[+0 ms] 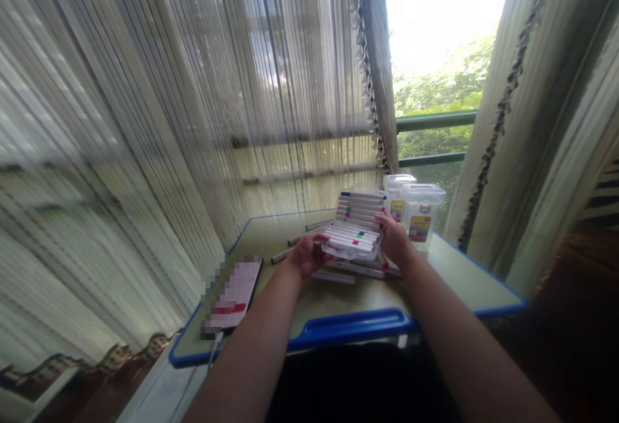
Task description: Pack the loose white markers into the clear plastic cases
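Between my two hands is a clear plastic marker case [351,255], opened out, with rows of white-barrelled markers [355,235] lying in both halves. My left hand [309,254] is closed around the case's near left corner. At the right side, my right hand [393,237] grips the edge, its thumb near the upper row of markers [362,205]. Small caps or end marks show in green, red, purple and blue. Loose markers [333,277] lie on the table under and around the case, some partly hidden by my hands.
Two clear plastic boxes with labels, a nearer one [423,216] and a farther one [397,184], stand at the back right. A phone-like device [236,294] with a white cable lies on the left. The table's blue rim [358,325] has a tray-like recess; curtains [290,88] hang behind.
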Tool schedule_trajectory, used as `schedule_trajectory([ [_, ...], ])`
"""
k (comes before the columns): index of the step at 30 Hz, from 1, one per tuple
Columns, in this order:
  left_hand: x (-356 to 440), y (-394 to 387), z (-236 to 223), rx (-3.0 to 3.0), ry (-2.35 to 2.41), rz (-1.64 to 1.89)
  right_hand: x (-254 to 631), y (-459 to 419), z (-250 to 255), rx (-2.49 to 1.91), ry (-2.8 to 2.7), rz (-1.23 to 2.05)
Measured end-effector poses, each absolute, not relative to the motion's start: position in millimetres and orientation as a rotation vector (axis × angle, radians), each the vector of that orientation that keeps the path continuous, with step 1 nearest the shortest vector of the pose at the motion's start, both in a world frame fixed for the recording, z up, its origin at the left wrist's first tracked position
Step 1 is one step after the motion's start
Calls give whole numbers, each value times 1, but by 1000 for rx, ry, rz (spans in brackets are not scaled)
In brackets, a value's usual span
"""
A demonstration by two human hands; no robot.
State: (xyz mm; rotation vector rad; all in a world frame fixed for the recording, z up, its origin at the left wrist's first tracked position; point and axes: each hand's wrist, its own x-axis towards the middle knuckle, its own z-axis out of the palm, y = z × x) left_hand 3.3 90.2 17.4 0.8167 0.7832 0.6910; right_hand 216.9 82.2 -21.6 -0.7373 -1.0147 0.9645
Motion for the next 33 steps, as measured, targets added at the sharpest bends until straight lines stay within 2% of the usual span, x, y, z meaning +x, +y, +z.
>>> schedule_trajectory([
  [5,3,93,17,780,798,678,212,76,-17,-716,-824,978],
  [33,1,94,15,779,850,693,204,57,-9,-827,-1070,1169],
])
